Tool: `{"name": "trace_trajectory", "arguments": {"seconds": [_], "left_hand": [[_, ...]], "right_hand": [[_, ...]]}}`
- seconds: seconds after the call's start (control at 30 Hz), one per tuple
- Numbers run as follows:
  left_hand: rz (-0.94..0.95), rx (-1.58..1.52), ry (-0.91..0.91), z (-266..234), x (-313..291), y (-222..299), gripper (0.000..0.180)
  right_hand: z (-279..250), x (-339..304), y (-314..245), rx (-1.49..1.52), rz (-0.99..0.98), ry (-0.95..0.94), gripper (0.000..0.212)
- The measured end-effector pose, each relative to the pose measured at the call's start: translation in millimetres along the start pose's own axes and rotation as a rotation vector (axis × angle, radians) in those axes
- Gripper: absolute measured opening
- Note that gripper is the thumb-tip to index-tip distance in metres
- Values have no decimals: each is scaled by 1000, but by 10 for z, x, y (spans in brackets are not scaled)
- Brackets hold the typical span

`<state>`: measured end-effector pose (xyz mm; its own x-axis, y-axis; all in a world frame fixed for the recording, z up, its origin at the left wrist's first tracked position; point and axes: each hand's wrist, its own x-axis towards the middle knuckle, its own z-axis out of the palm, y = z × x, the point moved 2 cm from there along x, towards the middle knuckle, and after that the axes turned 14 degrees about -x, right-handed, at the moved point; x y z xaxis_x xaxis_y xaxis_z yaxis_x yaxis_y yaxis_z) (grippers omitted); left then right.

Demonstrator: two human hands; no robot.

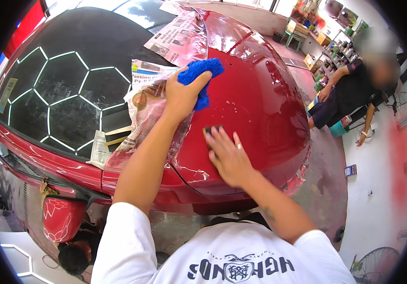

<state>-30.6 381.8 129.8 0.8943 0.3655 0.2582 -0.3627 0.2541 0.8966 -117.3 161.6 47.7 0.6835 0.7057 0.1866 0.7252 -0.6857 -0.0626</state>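
My left hand [182, 98] is closed round a bunched blue microfibre cloth [202, 75], held over the border between the newspaper and the red paint. On the glossy red car hood [260, 113] my right hand [231, 160] lies palm down, its fingers over a small dark pad with a yellowish edge [207, 134]. Most of that pad is hidden under the fingers. Small pale droplets and wet shine mark the paint near both hands. Pinkish-stained newspaper sheets [150, 100] cover the strip between the hood and the dark windshield [66, 75].
A person in dark clothes [354, 87] is at the right, near a teal bucket [338, 128]. Another person crouches beyond the red side mirror [64, 217]. Shelves of cans [336, 57], a green stool [292, 34] and a fan [377, 266] stand around the car.
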Motion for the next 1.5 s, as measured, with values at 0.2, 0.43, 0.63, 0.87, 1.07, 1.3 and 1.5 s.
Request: {"name": "trace_trajectory", "arguments": {"seconds": [0.2,0.43,0.63,0.87,1.07,1.3,1.5], "left_hand": [[29,-96,-29,-130,23,25,27],[-20,-366,77,-34,49,23,27],[-54,-354,47,100,95,-126,28],[-44,-397,45,-61,42,-50,26],[-70,-395,68,96,-9,-7,25],[-30,-370,24,33,-1,-84,25],[-104,-383,23,103,-26,-81,28]], "right_hand": [[172,953,520,46,166,20,59],[-145,-450,-564,38,-34,-89,64],[127,602,80,-84,107,36,56],[-7,-116,-741,-41,-24,-2,63],[19,334,-342,-98,54,-6,58],[35,-41,-869,-45,28,-38,64],[45,328,-534,-85,107,12,60]]}}
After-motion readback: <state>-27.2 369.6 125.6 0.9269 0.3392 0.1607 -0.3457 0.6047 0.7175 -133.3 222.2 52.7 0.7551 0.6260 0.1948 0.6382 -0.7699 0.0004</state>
